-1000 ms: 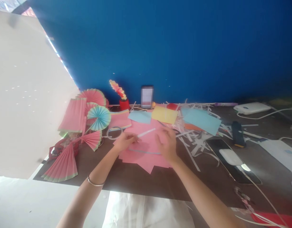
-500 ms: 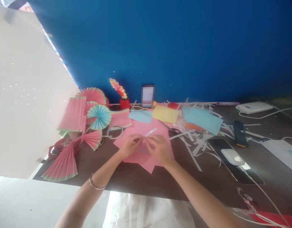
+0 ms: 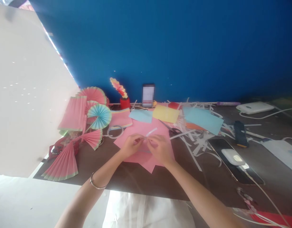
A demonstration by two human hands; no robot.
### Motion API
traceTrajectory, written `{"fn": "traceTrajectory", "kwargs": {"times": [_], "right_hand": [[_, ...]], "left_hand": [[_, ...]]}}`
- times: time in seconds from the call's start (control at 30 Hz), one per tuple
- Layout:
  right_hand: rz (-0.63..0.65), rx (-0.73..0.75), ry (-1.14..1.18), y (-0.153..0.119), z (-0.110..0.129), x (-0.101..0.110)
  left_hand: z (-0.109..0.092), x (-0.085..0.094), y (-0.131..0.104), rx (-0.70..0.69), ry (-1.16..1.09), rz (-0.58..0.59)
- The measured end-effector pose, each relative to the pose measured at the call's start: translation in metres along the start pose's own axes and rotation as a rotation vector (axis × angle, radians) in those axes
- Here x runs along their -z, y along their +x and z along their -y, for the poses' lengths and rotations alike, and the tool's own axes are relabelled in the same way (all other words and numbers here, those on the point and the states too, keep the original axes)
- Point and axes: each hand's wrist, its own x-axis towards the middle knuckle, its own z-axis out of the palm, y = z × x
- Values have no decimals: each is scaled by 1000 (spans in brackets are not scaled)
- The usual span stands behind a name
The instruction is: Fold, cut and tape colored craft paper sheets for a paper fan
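My left hand and my right hand meet over the pink paper sheets. Both are closed in a pinch, their fingertips almost touching. At the fingertips is the lower end of a narrow white strip, which slants up to the right. What exactly lies between the fingers is small and blurred. Beside my left hand lies a roll of tape. Scissors, partly covered by paper, lie beyond my right hand.
Pleated paper fans and a blue rosette crowd the left. Blue paper, yellow paper and white scraps lie behind and right. A phone and cables sit further right. A blue wall bounds the back.
Very little differs. My hands stay pinched together in the same place, with only a slight shift of the fingers; the whole view has moved a trace.
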Motion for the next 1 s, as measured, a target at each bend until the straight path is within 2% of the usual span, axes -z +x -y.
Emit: {"fn": "traceTrajectory", "kwargs": {"times": [0.27, 0.43, 0.57, 0.77, 1.0], "right_hand": [[10, -42, -3, 0, 2, 1], [-29, -35, 15, 0, -1, -3], [-18, -101, 75, 2, 1, -2], [21, -220, 160, 6, 8, 5], [51, -285, 267, 6, 8, 5]], "left_hand": [[-1, -1, 0, -44, 45, -7], [-4, -1, -1, -59, 76, 8], [-4, -2, 0, -58, 74, 3], [-5, -2, 0, -11, 37, -13], [-4, -4, 0, 136, -83, -35]]}}
